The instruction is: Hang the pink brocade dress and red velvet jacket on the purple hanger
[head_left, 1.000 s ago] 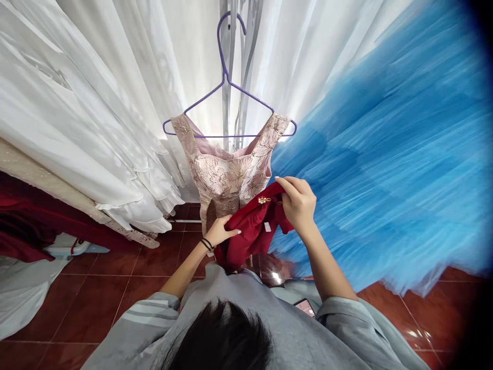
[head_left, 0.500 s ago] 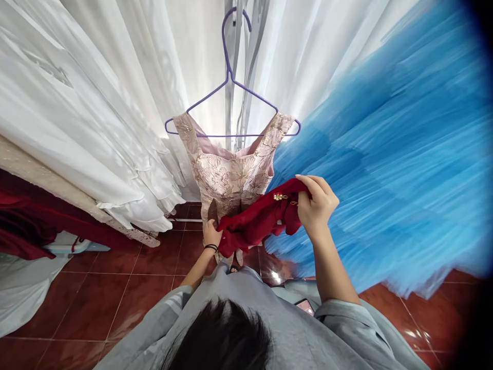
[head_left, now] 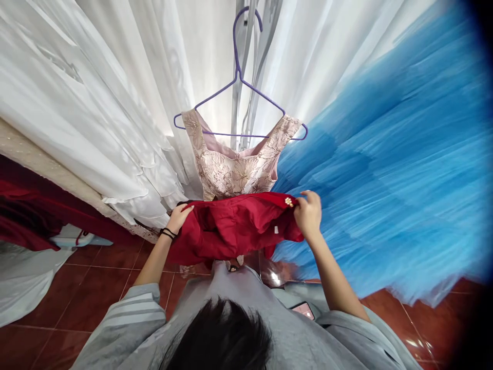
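Note:
Stretched between my two hands is a dark red garment with a gold beaded ornament near its right end. My left hand, with black bands at the wrist, grips its left edge. My right hand pinches the other end beside the ornament. Just beyond the cloth, a pink floral dress hangs by its straps on a purple hanger; the red garment covers the dress's lower part. What kind of garment the red cloth is, I cannot tell.
White curtains hang behind and to the left. A large blue tulle skirt fills the right side. More dark red cloth hangs at far left. A phone lies by my lap above the red tiled floor.
My left hand has moved left and slightly up, spreading the red garment wider. My right hand has come down and a little left. The view has shifted slightly.

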The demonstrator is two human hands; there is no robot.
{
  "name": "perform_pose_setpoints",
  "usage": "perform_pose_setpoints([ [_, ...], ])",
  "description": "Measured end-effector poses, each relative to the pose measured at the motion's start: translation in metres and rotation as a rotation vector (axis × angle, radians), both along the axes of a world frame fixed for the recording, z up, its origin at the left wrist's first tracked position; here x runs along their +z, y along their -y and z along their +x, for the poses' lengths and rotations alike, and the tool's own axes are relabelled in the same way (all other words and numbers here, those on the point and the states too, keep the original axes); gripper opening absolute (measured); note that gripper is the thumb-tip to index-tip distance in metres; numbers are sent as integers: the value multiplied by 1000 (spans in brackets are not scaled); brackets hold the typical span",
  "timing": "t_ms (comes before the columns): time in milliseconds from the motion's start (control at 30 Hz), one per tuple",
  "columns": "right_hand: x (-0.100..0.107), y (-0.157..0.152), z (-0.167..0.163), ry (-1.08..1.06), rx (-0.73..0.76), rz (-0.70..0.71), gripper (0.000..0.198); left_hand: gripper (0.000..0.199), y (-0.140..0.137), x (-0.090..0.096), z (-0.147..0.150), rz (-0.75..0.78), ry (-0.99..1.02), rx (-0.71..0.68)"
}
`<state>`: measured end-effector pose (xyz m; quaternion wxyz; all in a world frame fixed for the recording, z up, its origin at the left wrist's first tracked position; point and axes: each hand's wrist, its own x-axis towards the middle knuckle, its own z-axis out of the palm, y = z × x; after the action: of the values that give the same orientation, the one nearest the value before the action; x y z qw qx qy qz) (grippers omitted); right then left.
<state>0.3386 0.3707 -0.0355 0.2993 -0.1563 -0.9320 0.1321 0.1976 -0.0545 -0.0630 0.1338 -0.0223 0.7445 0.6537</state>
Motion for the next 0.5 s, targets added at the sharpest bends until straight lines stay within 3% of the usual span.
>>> perform_pose_setpoints([
  [100, -26, 13, -9, 236, 112, -174, 28, 44, 0, 24, 9, 89, 156, 13],
  [200, -29, 15, -18, 238, 77, -381, 32, 44, 11, 42, 11, 119, 43, 152],
  [267, -22, 17, -25, 19, 39, -403, 47, 40, 21, 49, 8, -23, -145, 251],
  [333, -18, 25, -28, -63, 49, -344, 56, 33, 29, 48, 6, -299, -257, 271],
  [433, -26, 45, -27, 337, 222, -230, 43, 21, 38, 36, 5, -630, -176, 104],
  [500, -38, 59, -22, 646, 361, -174, 38, 17, 41, 30, 7, -672, -109, 45],
])
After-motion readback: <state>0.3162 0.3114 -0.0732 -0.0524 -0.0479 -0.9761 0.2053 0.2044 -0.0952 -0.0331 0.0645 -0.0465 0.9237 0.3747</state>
